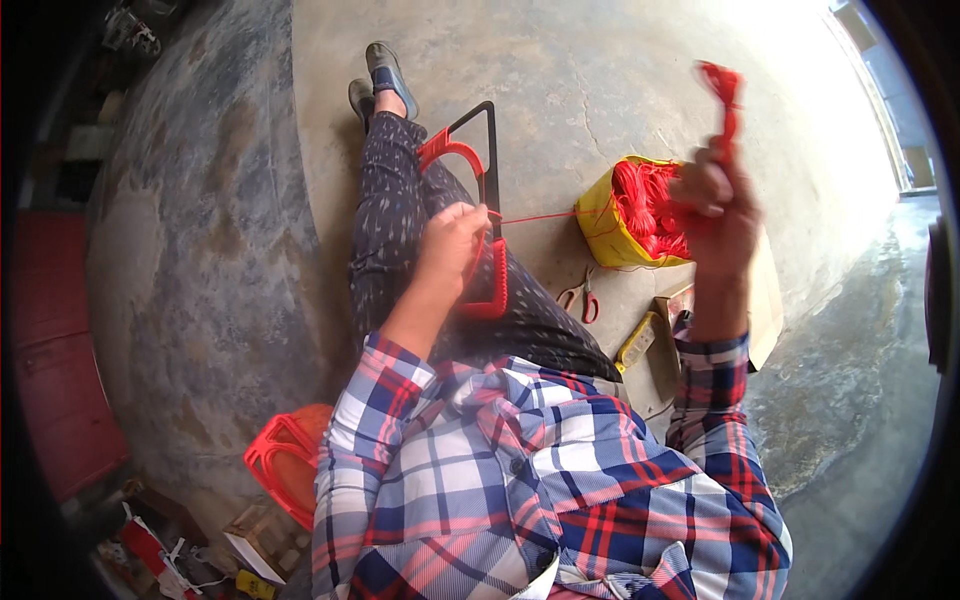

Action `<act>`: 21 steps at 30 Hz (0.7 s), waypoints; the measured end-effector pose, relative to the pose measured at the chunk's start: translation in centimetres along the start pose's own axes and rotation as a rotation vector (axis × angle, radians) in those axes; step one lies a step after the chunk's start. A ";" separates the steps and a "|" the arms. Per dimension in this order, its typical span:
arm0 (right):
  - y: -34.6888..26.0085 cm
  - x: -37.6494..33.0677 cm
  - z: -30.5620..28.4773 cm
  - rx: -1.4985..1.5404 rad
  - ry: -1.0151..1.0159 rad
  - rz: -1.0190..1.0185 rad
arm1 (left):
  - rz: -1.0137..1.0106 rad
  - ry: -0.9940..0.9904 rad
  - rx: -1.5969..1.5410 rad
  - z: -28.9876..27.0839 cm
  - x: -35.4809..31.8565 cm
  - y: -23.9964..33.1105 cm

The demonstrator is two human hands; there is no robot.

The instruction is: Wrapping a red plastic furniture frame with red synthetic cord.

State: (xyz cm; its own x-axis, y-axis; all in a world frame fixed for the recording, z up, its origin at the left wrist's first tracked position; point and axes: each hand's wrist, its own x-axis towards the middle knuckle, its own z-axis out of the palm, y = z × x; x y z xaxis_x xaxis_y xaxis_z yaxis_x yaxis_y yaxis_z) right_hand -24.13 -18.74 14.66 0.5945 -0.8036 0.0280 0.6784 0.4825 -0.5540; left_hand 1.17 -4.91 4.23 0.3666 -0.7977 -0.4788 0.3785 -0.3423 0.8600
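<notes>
Blue, white and red plaid cloth makes up the long-sleeved shirt [560,480] of the person sitting on the bare grey concrete floor [520,60], legs stretched out in dark, pale-flecked trousers [385,240] that end in grey slip-on shoes [390,80]. Over the thighs I see a red-and-black frame [490,285], shaped like a hacksaw, its squared black end pointing toward the feet and its toothed red grip nearer the belly. At its middle the left hand [455,240] is drawn in tight, fingertips pinching a thin red cord [540,216]; whether those fingers also touch the frame, I cannot tell. From there the cord runs taut across to the person's right, toward a yellow bucket [597,225] heaped with tangled red cord hanks [640,200]; its far end I cannot make out. Raised above the bucket's right side, slightly blurred, the right hand [718,200] has its fingers curled around a bundled red hank [725,90] that sticks up past the knuckles. Red-handled scissors [590,300] lie on the floor just below the bucket, with a flat yellow tool [636,342] near them, beside an open cardboard box [765,300]. Behind the left elbow sits a red plastic seat [285,460].
</notes>
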 end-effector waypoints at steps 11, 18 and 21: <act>-11.2 -10.5 -1.8 -0.523 0.144 -0.330 | -0.098 -0.126 -0.211 -1.2 2.3 -4.0; -1.5 -8.3 -9.2 -0.137 0.606 0.062 | 0.538 0.227 0.602 0.2 -1.7 -2.6; 6.6 -7.0 -5.9 -0.144 0.263 0.473 | 0.821 -0.089 0.740 2.4 -4.9 0.0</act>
State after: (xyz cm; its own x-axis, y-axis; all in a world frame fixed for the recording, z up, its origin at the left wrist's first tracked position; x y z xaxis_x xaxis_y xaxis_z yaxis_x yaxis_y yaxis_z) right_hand -26.37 -11.94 5.86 0.6795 -0.5802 -0.4491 0.2875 0.7737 -0.5645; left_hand -2.65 -2.23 6.97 0.1995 -0.9409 0.2735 -0.5630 0.1184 0.8179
